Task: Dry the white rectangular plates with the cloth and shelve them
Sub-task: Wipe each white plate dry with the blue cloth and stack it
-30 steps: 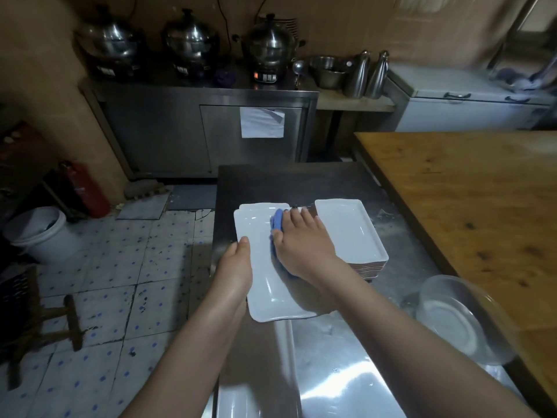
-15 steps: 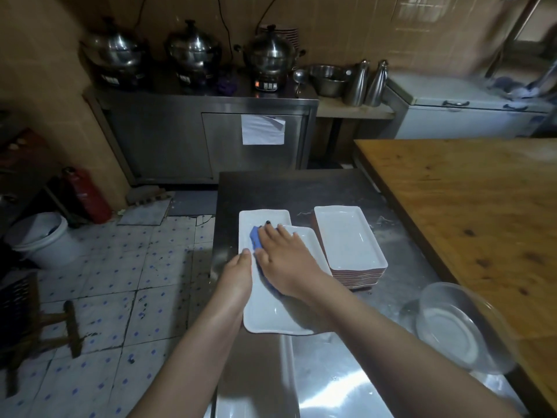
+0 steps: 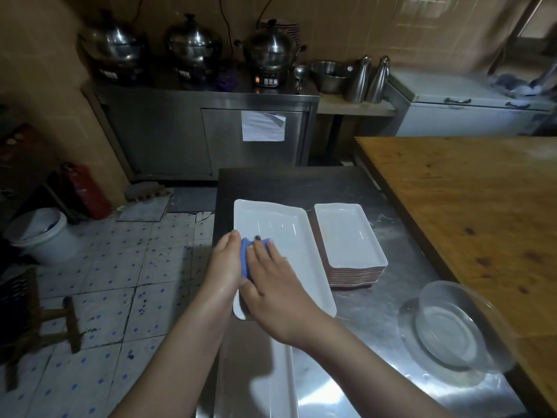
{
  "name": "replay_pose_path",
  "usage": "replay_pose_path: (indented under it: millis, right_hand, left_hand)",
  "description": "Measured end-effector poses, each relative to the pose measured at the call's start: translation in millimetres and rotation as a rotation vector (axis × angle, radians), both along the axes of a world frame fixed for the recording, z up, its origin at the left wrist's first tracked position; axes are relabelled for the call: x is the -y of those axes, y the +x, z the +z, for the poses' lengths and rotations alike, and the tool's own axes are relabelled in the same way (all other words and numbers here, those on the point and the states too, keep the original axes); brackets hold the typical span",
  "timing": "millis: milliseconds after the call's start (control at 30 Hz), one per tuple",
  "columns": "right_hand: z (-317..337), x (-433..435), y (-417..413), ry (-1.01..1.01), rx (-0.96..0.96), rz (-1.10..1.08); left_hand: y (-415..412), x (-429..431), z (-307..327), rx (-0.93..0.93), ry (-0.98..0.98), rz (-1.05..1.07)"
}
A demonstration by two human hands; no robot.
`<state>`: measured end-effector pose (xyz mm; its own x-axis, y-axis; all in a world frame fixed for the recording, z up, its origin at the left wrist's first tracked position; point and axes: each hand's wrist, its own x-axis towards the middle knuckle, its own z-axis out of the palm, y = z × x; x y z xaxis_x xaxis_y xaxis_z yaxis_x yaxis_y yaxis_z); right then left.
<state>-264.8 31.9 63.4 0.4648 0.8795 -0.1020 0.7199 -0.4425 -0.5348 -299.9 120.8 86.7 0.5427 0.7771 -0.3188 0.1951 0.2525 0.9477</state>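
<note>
Pressing cloth to plate on steel table, right hand, fingers flat; left hand grips rim

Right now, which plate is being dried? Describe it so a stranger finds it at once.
Find the steel counter beside the wooden table. On it, take the long white plate on the left, under the blue cloth; its neighbour tops a stack.
</note>
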Motion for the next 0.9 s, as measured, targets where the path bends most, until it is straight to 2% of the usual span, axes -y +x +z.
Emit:
replay_pose_path:
  millis: [67,167,400,600,700,900]
  right_hand:
    - [1.9,-7.5,6.3,0.016,-0.009,0.060]
    - [-1.6,-14.7,27.7,-0.037,0.102,0.102]
    - [0.3,-3.9,48.2,-0.187,0.344,-0.001]
    - [2.9,4.7,14.4,-0.122,0.197,0.093]
    - [-0.9,-1.3,10.7,-0.068,0.088,0.025]
    - [-15.7,-11.3,23.0,-0.058,0.186,-0.037]
  left_hand:
    - [1.6,0.7,0.9,0.031,-0.034,0.031]
    - [1.8,1.8,-0.2,0.057,-0.058,0.039]
    - [-7.5,6.0,-6.9,0.026,-0.013,0.011]
    - [-7.6,-7.3,-5.4,0.026,0.048,0.044]
    - [-4.4,-6.1,-7.1,0.021,0.041,0.026]
    - [-5.2,1.3,-13.1,0.039,0.078,0.011]
